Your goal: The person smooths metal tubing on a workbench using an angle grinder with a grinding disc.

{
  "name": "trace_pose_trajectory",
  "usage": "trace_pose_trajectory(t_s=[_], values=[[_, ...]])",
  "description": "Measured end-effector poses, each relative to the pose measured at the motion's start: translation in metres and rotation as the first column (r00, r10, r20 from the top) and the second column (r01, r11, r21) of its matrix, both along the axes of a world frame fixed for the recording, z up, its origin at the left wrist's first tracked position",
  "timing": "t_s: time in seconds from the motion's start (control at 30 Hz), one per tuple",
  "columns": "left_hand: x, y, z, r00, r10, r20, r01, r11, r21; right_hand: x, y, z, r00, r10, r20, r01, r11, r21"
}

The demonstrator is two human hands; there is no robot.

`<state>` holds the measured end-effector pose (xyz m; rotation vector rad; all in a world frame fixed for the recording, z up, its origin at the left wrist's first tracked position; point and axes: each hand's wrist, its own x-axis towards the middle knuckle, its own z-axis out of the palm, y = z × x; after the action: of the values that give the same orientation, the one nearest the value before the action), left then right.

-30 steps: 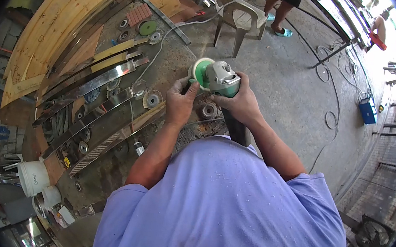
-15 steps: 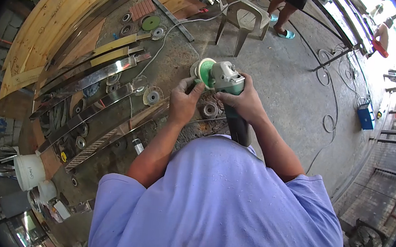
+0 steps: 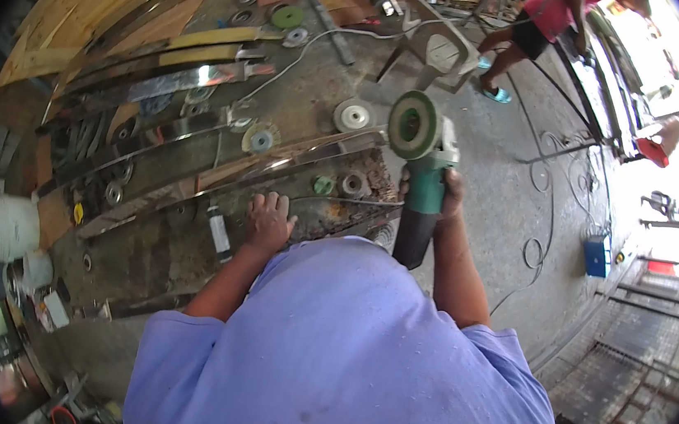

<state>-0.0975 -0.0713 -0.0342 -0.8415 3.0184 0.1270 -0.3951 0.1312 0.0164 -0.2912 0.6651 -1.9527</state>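
My right hand [image 3: 452, 196] grips a green and silver angle grinder [image 3: 427, 184] by its body, held upright in front of my chest. Its round disc [image 3: 413, 126] faces me, with a pale rim and a green and dark centre. My left hand [image 3: 270, 220] is away from the tool, low over the floor, fingers apart and nothing visible in it. To its right lies a small green lump [image 3: 323, 185], beside a worn round disc [image 3: 355, 184]. A white and black tube [image 3: 218, 231] is just left of that hand.
Shiny metal strips [image 3: 174, 130] and loose discs [image 3: 261, 138] cover the left floor. A plastic chair [image 3: 439, 50] stands ahead. Another person [image 3: 536, 36] bends at the upper right. Cables [image 3: 552, 210] trail towards a blue box [image 3: 597, 256]. White buckets [image 3: 13, 227] stand far left.
My left hand has left the disc and dropped down to the left. The grinder has turned, so its disc faces me. The green lump now shows on the floor.
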Motion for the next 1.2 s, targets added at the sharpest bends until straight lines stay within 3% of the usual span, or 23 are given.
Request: trace_pose_trajectory(t_s=[0.07, 0.1, 0.17, 0.23, 0.33, 0.43, 0.47, 0.63, 0.73, 0.77, 0.9, 1.0, 1.07, 1.1, 1.17, 1.2], values=[[0.020, -0.010, -0.016, 0.999, -0.016, -0.043, 0.014, 0.998, -0.054, -0.010, 0.017, -0.008, 0.998, 0.012, -0.056, -0.006, 0.994, 0.109], [0.037, -0.018, -0.021, 0.999, -0.007, -0.044, 0.003, 0.996, -0.086, -0.012, 0.020, -0.008, 0.995, 0.019, -0.094, -0.011, 0.996, 0.084], [0.050, -0.026, -0.025, 0.999, 0.039, 0.039, -0.040, 0.998, 0.038, -0.015, 0.023, 0.000, 0.992, 0.072, -0.103, -0.062, 0.993, 0.100], [0.058, -0.026, -0.012, 1.000, 0.018, 0.011, -0.019, 0.997, 0.072, -0.011, 0.022, 0.007, 0.987, 0.064, -0.145, -0.047, 0.992, 0.113], [0.072, -0.038, 0.027, 0.969, 0.202, -0.143, -0.137, 0.918, 0.373, -0.002, 0.025, 0.018, 0.984, 0.053, -0.169, -0.030, 0.990, 0.134], [0.087, -0.056, 0.040, 0.842, 0.521, -0.136, -0.301, 0.665, 0.683, 0.005, 0.030, 0.017, 0.982, 0.037, -0.185, -0.004, 0.984, 0.178], [0.098, -0.064, 0.037, 0.822, 0.550, -0.147, -0.304, 0.642, 0.704, 0.008, 0.030, 0.019, 0.979, 0.042, -0.201, 0.000, 0.979, 0.205], [0.151, -0.114, 0.017, 0.669, 0.718, -0.193, -0.346, 0.530, 0.774, 0.021, 0.021, 0.031, 0.967, 0.032, -0.253, 0.035, 0.966, 0.257], [0.175, -0.118, -0.002, 0.524, 0.799, -0.296, -0.244, 0.474, 0.846, 0.023, 0.018, 0.032, 0.955, 0.052, -0.291, 0.025, 0.967, 0.255], [0.182, -0.115, -0.008, 0.507, 0.825, -0.251, -0.306, 0.444, 0.842, 0.026, 0.017, 0.034, 0.959, 0.031, -0.283, 0.051, 0.959, 0.280], [0.177, -0.090, -0.015, 0.303, 0.867, -0.396, -0.163, 0.457, 0.875, 0.028, 0.017, 0.035, 0.964, -0.006, -0.265, 0.097, 0.938, 0.333], [0.171, -0.075, -0.020, 0.251, 0.873, -0.419, -0.284, 0.480, 0.830, 0.028, 0.020, 0.035, 0.953, 0.021, -0.302, 0.098, 0.924, 0.371], [0.172, -0.061, -0.009, 0.311, 0.836, -0.453, -0.388, 0.546, 0.742, 0.028, 0.020, 0.039, 0.944, 0.010, -0.329, 0.129, 0.909, 0.397], [0.166, -0.052, -0.006, 0.351, 0.812, -0.467, -0.418, 0.582, 0.698, 0.030, 0.017, 0.048, 0.906, 0.021, -0.423, 0.187, 0.877, 0.443], [0.168, -0.039, -0.029, 0.285, 0.796, -0.533, -0.322, 0.604, 0.729, 0.043, 0.004, 0.075, 0.810, -0.017, -0.587, 0.385, 0.770, 0.508], [0.166, -0.034, -0.024, 0.368, 0.793, -0.487, -0.455, 0.610, 0.650, 0.043, 0.006, 0.063, 0.841, -0.108, -0.530, 0.430, 0.729, 0.532]])
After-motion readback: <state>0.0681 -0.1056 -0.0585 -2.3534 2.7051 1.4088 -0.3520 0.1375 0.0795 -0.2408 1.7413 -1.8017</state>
